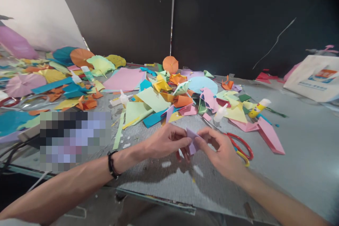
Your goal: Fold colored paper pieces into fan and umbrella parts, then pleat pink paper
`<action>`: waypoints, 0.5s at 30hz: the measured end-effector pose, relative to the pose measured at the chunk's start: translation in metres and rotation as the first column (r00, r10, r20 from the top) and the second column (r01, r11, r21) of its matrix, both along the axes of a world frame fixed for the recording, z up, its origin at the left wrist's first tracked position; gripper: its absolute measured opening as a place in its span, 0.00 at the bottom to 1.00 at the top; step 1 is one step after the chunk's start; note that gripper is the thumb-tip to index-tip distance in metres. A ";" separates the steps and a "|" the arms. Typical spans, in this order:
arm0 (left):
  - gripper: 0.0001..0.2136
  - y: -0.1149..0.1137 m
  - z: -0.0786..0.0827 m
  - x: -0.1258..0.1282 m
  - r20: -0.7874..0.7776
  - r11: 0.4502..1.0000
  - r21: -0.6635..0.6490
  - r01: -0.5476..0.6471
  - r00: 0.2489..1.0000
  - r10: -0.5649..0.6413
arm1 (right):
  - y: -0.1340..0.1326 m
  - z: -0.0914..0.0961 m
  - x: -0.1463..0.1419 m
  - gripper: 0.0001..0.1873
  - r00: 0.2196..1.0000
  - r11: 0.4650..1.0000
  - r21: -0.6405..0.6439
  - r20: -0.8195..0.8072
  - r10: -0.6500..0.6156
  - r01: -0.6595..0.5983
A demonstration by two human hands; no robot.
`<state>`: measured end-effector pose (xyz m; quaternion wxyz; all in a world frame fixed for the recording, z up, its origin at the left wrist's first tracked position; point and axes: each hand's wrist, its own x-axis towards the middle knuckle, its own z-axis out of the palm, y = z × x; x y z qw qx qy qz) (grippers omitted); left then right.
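Observation:
My left hand (166,141) and my right hand (219,148) meet just above the grey table (296,137), near its front edge. Both pinch a small folded piece of lilac paper (192,140) between thumbs and fingertips. The paper sits between the two hands, partly covered by the fingers. A black band is on my left wrist. Red-handled scissors (242,145) lie on the table right behind my right hand.
Behind the hands lies a heap of coloured paper scraps (159,100), folded paper umbrellas (170,64), small glue bottles (220,112) and a yellow glue stick (258,108). A pink paper shape (268,135) lies at right, a white bag (315,77) far right. Dark panels stand behind.

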<state>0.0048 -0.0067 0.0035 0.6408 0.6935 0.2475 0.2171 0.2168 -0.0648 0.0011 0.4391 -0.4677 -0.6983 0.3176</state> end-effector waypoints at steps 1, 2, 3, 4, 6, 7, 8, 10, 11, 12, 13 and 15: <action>0.19 0.000 0.002 -0.001 -0.013 1.000 0.025 0.007 1.000 -0.006 | 0.000 0.000 0.000 0.08 1.000 1.000 -0.019 -0.023 0.014 -0.014; 0.18 0.001 0.004 -0.001 -0.024 0.998 0.057 0.014 1.000 -0.012 | 0.000 0.000 0.000 0.09 0.998 0.998 -0.045 -0.058 0.032 -0.034; 0.18 0.001 0.005 -0.002 -0.033 0.996 0.089 0.022 0.999 -0.019 | 0.000 0.000 0.001 0.09 0.993 0.995 -0.079 -0.104 0.052 -0.060; 0.17 0.001 0.007 -0.003 -0.039 0.992 0.119 0.029 0.999 -0.024 | 0.001 0.000 0.001 0.10 0.986 0.989 -0.117 -0.152 0.072 -0.091; 0.17 0.001 0.009 -0.005 -0.057 0.987 0.157 0.030 0.998 -0.021 | 0.003 -0.001 0.003 0.12 0.967 0.973 -0.181 -0.235 0.099 -0.143; 0.17 0.000 0.010 -0.005 -0.068 0.988 0.155 0.026 0.998 -0.015 | 0.004 -0.001 0.003 0.13 0.960 0.965 -0.206 -0.258 0.108 -0.164; 0.17 -0.001 0.009 -0.005 -0.075 0.990 0.136 0.021 0.997 -0.011 | 0.005 -0.001 0.004 0.13 0.956 0.958 -0.225 -0.268 0.116 -0.179; 0.17 -0.003 0.008 -0.003 -0.066 0.998 0.065 0.001 0.998 0.003 | 0.007 -0.002 0.004 0.14 0.957 0.950 -0.250 -0.262 0.121 -0.188; 0.17 -0.003 0.007 -0.002 -0.052 1.000 0.022 -0.008 0.999 0.009 | 0.007 -0.002 0.004 0.14 0.961 0.950 -0.253 -0.248 0.120 -0.184; 0.16 -0.004 0.005 -0.001 -0.034 1.000 -0.015 -0.018 0.999 0.018 | 0.007 -0.002 0.003 0.13 0.967 0.955 -0.240 -0.226 0.117 -0.172; 0.16 -0.004 0.004 0.001 -0.019 0.999 -0.040 -0.028 0.999 0.027 | 0.007 -0.003 0.003 0.12 0.975 0.968 -0.205 -0.195 0.107 -0.147; 0.15 -0.003 0.001 0.003 0.018 0.997 -0.059 -0.047 0.999 0.048 | 0.005 -0.005 0.001 0.08 0.990 0.993 -0.076 -0.112 0.084 -0.093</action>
